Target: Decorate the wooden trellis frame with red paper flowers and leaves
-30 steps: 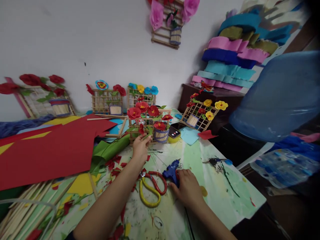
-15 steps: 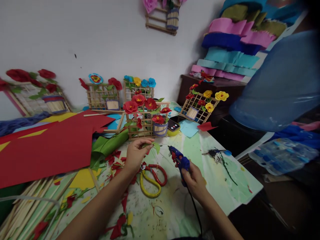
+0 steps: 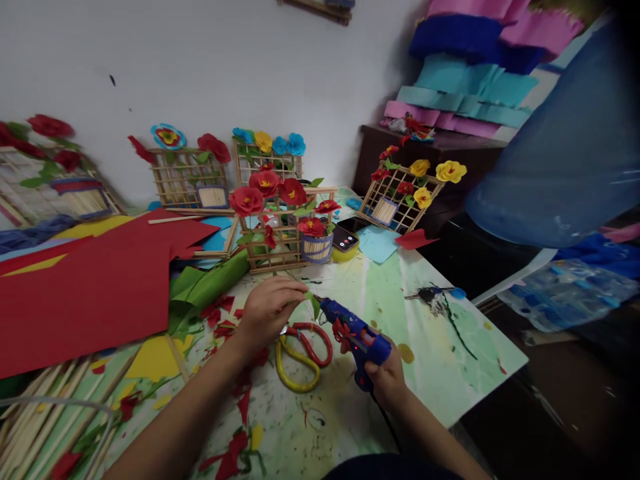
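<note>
Inside the table's right edge (image 3: 493, 339), my left hand (image 3: 270, 310) pinches a leaf (image 3: 314, 304); my right hand (image 3: 389, 381) grips the glue gun (image 3: 350, 325): best dabbed sparingly.

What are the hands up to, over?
Left hand pinching green leaf. Right hand gripping blue glue gun, nozzle near leaf. Possible obstacle: scissors close by.

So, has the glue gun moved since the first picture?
Yes: the glue gun has turned, its nozzle swinging leftward relative to the scissors, toward the leaf by the left hand.
</note>
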{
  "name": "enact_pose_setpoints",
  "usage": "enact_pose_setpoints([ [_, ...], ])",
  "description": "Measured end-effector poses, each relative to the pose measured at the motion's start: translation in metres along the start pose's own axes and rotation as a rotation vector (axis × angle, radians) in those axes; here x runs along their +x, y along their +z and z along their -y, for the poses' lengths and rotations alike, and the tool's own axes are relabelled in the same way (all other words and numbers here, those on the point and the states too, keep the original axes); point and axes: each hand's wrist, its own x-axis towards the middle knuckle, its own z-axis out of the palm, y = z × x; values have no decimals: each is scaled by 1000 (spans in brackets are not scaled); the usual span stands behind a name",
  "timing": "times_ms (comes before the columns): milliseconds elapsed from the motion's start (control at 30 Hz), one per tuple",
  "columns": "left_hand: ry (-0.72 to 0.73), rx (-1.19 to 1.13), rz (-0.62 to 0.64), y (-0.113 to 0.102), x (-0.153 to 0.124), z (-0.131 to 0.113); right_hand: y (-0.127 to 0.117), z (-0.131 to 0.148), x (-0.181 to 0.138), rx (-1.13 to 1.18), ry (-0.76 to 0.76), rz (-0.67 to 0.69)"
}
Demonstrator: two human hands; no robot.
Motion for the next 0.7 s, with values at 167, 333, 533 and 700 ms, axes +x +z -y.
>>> enact_pose_setpoints([
  [167,9,14,18,0,2,-1,0,1,0,-40,-10,60],
  [333,5,14,9,-2,3,-3,-1,-4,-2,-45,-10,53],
  [533,24,21,18,0,2,-3,0,-1,2,-51,-48,43],
  [700,42,43,20,1,2,-3,2,4,5,-86,-102,48],
])
